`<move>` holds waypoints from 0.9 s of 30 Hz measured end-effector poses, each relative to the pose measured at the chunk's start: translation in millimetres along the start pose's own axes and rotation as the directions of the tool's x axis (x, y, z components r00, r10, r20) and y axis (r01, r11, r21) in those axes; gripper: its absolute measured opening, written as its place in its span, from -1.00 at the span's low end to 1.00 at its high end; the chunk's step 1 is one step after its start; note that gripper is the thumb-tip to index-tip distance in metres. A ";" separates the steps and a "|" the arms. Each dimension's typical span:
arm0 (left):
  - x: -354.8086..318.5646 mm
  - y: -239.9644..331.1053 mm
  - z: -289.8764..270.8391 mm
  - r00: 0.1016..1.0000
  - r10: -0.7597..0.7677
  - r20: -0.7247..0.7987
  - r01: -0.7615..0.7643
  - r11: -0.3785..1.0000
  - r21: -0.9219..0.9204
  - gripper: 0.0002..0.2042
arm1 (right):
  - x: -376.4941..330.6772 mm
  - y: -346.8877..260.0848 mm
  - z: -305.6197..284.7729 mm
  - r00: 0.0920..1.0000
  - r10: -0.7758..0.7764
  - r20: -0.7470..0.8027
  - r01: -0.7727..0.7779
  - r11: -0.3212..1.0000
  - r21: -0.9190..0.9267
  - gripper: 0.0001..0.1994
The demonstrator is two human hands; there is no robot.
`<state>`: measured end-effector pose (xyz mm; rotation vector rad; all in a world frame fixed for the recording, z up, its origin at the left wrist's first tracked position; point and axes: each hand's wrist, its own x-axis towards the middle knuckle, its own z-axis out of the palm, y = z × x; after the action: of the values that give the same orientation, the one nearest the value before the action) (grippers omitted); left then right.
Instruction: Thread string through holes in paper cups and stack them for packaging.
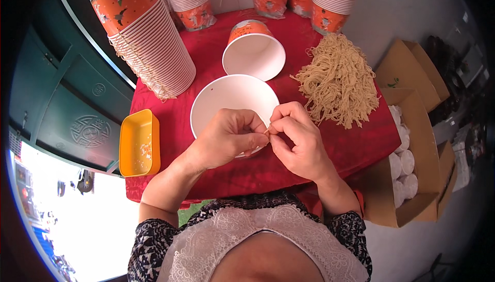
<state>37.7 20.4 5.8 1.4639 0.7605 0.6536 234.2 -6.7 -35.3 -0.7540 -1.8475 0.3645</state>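
Both hands pinching a thin piece (266, 131) at frame centre, above the near white tub (221, 99).
Left hand (232, 135) and right hand (300, 140): thumb and finger of each closed on the piece, too small to identify; near tub upright, mouth open, its lower rim partly hidden by the hands. Bare red cloth (356, 145) lies right of the right hand, out to the table edge; yellow tray (125, 150) sits at the left edge, a cloth strip between it and the tub. Cord pile (340, 83), right of centre, apart from the tub. Behind: tilted orange-and-white tub (251, 28), contact with near tub unclear; tall tub stack (154, 55), upper left.
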 end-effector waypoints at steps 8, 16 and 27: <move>0.3 -3.7 -3.8 1.000 -0.030 0.001 0.030 0.999 -0.040 -0.92 | -4.3 -3.7 -0.2 1.000 -0.007 -0.026 0.007 1.000 -0.016 -0.76; 2.3 -5.2 -4.4 1.000 -0.024 -0.003 0.023 0.999 -0.043 -0.90 | -9.7 -11.2 6.4 0.996 -0.086 -0.028 0.084 0.995 -0.057 -0.76; -0.3 -5.9 1.0 1.000 0.009 -0.008 -0.009 0.998 0.060 -0.89 | -9.4 2.0 7.5 0.993 0.046 -0.107 -0.052 0.997 -0.057 -0.87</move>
<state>37.9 19.4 -0.1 1.5206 0.7862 0.6489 230.3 -10.6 -46.2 -0.8452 -1.7494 0.2965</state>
